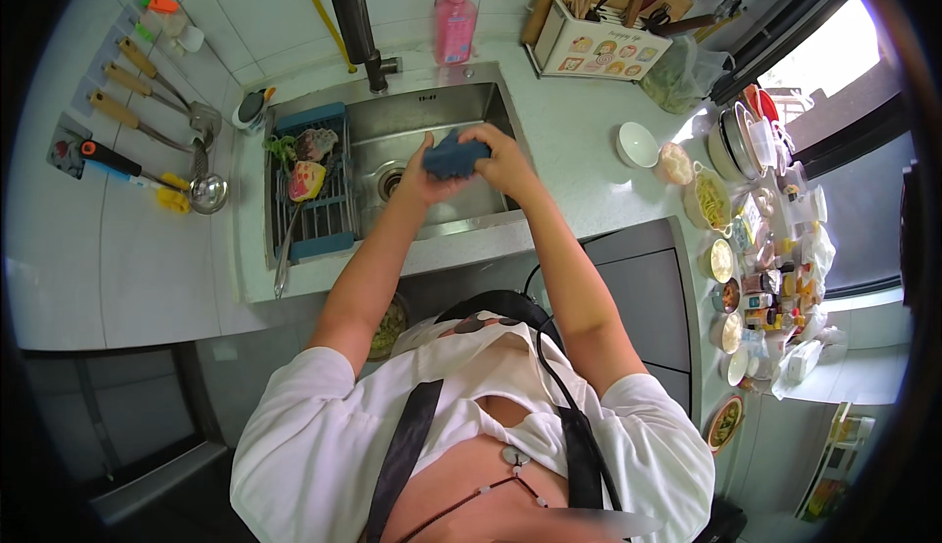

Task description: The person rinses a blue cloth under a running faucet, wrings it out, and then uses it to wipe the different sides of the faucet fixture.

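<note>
Over the steel sink [471,211], a bunched dark blue cloth [455,156] is held between my two hands. My left hand [429,182] grips its lower left side, thumb up along the edge. From the upper right, my right hand [503,162] wraps its fingers over the other end. The cloth hides part of the sink floor below it. Left of my hands, the drain [391,181] shows in the basin, and the black tap [365,38] stands behind.
A blue-edged drying rack [322,246] spans the sink's left side, holding greens, a yellow-and-red sponge [306,180] and a long-handled utensil. A pink pump bottle [454,25] stands behind the sink. On the right counter are a white bowl [638,145] and several food dishes.
</note>
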The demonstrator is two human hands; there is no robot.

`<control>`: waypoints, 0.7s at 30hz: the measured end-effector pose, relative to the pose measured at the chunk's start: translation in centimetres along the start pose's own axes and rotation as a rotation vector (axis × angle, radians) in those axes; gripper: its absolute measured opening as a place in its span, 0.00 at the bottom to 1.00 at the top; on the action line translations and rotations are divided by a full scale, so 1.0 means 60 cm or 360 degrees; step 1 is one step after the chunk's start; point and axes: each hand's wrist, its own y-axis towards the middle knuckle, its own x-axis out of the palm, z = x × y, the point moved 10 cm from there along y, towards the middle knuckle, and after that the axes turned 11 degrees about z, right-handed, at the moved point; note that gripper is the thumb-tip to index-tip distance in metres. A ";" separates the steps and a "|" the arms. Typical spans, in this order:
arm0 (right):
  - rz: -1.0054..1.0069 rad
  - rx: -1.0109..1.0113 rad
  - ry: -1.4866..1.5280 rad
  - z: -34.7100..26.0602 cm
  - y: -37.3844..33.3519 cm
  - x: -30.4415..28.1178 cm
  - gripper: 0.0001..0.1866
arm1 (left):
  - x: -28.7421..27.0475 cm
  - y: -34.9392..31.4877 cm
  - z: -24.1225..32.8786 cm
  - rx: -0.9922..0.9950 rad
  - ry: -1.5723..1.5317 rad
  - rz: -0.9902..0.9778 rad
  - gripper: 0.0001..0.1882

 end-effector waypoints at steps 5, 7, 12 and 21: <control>0.0089 0.0553 0.0397 0.074 -0.006 -0.001 0.13 | -0.041 0.025 0.050 0.0409 0.0213 0.0225 0.22; 0.0299 0.0497 0.0273 0.093 0.005 -0.031 0.12 | -0.004 -0.003 0.039 0.0390 -0.0025 0.0177 0.22; 0.0468 0.0386 -0.0083 0.057 0.012 -0.059 0.17 | 0.097 -0.090 0.014 0.0532 0.0642 -0.0303 0.21; 0.0325 0.0269 -0.0618 0.046 0.011 -0.032 0.17 | 0.088 -0.089 -0.002 0.0748 0.1759 -0.0107 0.25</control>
